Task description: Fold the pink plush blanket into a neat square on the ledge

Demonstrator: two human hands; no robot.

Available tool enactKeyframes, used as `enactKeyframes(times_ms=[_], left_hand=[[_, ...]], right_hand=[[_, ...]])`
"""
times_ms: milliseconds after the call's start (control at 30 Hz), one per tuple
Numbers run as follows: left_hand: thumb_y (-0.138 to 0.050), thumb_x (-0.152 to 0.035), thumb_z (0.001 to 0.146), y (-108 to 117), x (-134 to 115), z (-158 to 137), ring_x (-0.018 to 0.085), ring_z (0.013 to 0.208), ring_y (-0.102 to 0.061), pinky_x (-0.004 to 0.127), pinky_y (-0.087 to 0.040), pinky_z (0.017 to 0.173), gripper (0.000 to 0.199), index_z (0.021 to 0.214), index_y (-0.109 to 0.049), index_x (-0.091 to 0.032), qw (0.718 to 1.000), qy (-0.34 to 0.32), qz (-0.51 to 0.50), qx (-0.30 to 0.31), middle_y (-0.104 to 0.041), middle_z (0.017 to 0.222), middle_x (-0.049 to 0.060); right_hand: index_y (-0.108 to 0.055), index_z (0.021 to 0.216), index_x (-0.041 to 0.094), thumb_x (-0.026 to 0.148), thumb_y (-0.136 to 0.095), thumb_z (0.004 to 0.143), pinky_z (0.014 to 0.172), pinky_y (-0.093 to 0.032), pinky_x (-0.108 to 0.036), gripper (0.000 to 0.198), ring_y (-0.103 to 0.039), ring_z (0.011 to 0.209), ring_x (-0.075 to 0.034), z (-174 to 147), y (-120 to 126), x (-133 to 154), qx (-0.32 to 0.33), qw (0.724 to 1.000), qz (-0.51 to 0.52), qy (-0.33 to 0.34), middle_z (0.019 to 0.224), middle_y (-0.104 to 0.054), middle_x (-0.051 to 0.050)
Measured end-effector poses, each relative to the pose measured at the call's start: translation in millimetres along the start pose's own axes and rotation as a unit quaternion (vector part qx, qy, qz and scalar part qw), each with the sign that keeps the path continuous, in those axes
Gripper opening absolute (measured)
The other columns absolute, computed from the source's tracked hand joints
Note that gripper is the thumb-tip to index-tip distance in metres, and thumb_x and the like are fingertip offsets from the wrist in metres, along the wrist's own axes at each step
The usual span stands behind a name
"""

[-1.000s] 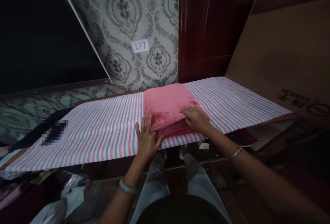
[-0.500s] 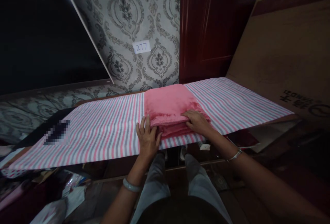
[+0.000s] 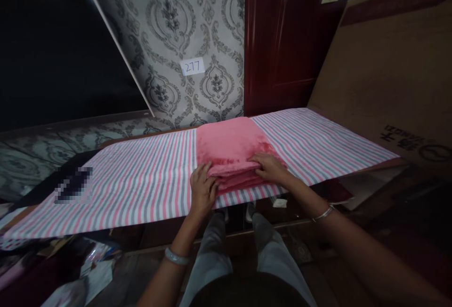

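Observation:
A folded pink plush cloth lies on a striped tablecloth, its stacked layers showing along the near edge. At the cloth's near left corner, my left hand has its fingers bent over the side and the thumb against the front layers. Farther right, my right hand grips the upper layer at the near edge with its fingers curled. Part of each hand's hold is hidden by the fold and by the fingers themselves.
On the left stands a large dark screen; a cardboard box leans at the right. A paper marked 277 is on the wall. A blurred dark patch lies on the tablecloth's left part. Bags and papers lie below left.
My left hand has gone from spread fingers beside the cloth to bent fingers on its corner. My right hand stays on the near edge. The view has shifted slightly.

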State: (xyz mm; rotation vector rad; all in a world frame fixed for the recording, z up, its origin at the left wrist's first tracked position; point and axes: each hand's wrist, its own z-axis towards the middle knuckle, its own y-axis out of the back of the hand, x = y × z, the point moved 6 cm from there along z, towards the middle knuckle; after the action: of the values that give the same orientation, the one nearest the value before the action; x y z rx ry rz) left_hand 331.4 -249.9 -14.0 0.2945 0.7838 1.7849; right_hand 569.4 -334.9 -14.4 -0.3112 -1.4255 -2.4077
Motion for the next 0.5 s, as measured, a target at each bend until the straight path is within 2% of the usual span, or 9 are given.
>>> enactKeyframes(times_ms=[133,233,367,500], left_hand=[[-0.053,-0.031,0.095,-2.5,6.7,-1.2,0.028,0.132,-0.047,0.050,-0.042,0.107,0.021,0.093,-0.073,-0.023,1.000,0.020,-0.010,-0.004,-0.058,0.142,0.009],[-0.051,-0.033,0.096,-2.6,8.8,0.7,0.028,0.130,-0.049,0.050,-0.043,0.107,0.024,0.091,-0.073,-0.024,0.999,0.047,-0.023,-0.010,-0.059,0.139,0.008],[-0.052,-0.035,0.096,-2.6,9.2,1.7,0.028,0.129,-0.049,0.051,-0.044,0.106,0.024,0.091,-0.073,-0.024,0.998,0.059,-0.034,0.002,-0.058,0.141,0.008],[-0.053,-0.036,0.095,-1.0,9.5,1.1,0.028,0.131,-0.047,0.052,-0.042,0.107,0.024,0.090,-0.073,-0.024,0.998,0.050,-0.040,0.001,-0.056,0.143,0.008]], right_hand=[[-0.058,0.127,0.020,0.008,-0.059,0.074,0.093,-0.047,-0.044,0.054,-0.057,0.113,-0.029,-3.6,1.1,13.8,-0.019,0.996,-0.085,0.010,0.125,-0.061,-0.013],[-0.050,0.134,0.020,0.003,-0.054,0.076,0.094,-0.049,-0.046,0.061,-0.053,0.122,-0.031,-10.8,4.5,21.9,-0.083,0.990,-0.116,0.017,0.138,-0.051,-0.016],[-0.060,0.119,0.021,0.005,-0.049,0.083,0.102,-0.047,-0.049,0.041,-0.050,0.128,-0.030,-27.1,4.6,22.9,-0.152,0.982,-0.107,0.029,0.136,-0.052,-0.015],[-0.067,0.104,0.026,0.017,-0.049,0.093,0.109,-0.042,-0.050,0.023,-0.052,0.126,-0.027,-34.8,0.0,21.3,-0.141,0.987,-0.079,0.021,0.126,-0.061,-0.009]])
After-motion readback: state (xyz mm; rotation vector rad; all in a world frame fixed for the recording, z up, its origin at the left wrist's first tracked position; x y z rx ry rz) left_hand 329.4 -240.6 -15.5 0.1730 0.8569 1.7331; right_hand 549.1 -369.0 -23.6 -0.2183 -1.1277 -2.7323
